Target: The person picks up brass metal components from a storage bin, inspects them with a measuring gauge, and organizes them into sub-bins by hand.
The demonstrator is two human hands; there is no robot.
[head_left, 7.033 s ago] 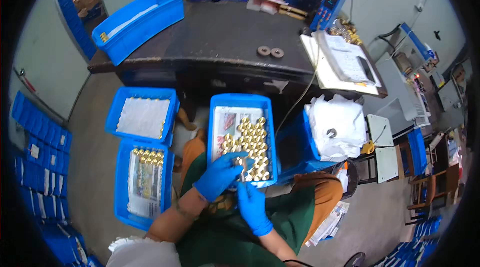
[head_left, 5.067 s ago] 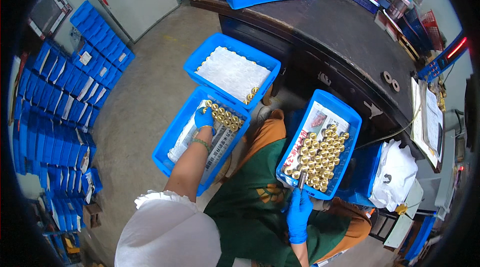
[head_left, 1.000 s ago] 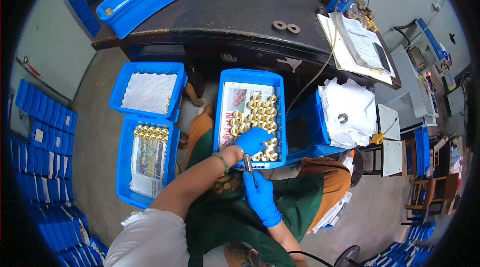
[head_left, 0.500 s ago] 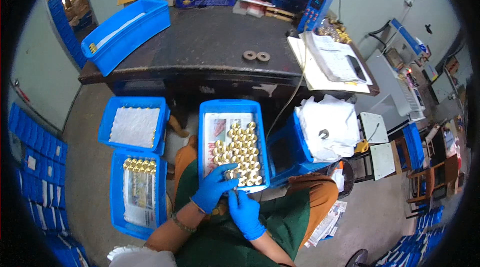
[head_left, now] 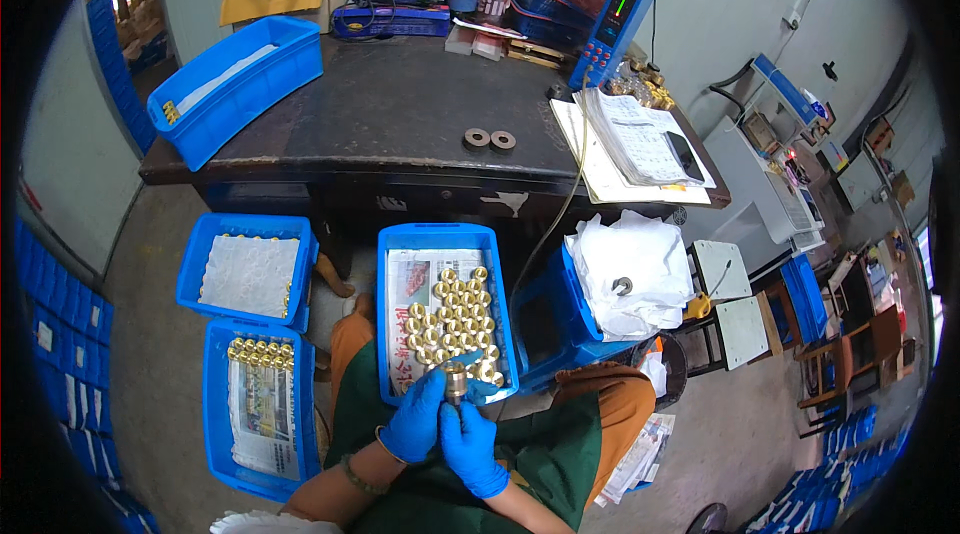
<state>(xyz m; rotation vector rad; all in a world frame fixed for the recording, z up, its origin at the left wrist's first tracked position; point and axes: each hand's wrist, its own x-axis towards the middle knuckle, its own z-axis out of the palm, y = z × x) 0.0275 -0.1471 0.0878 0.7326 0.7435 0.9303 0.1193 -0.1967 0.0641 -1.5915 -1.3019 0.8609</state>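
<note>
Over the near end of the middle blue bin [head_left: 387, 284], I hold a brass ring-shaped fitting [head_left: 456, 377] upright in my left hand [head_left: 412, 421], its fingers wrapped round it. My right hand [head_left: 472, 451] is closed just below, pinching a dark metal piece [head_left: 456, 400] that meets the fitting's lower end; most of that piece is hidden by the fingers. Rows of similar brass fittings [head_left: 462, 306] stand on newspaper in the bin, which lies in front of my lap.
Two blue bins [head_left: 247, 322] with brass parts stand at the left. Right of the middle bin, white paper [head_left: 628, 274] covers another blue bin. Behind, a dark desk [head_left: 400, 94] carries two metal rings [head_left: 489, 140], papers [head_left: 640, 139] and a blue display column [head_left: 625, 9] with a hanging cable.
The fitting has come up from the bin's near end and stands upright between my hands. The column's light bar turned from red to green. The whole view has shifted slightly.
</note>
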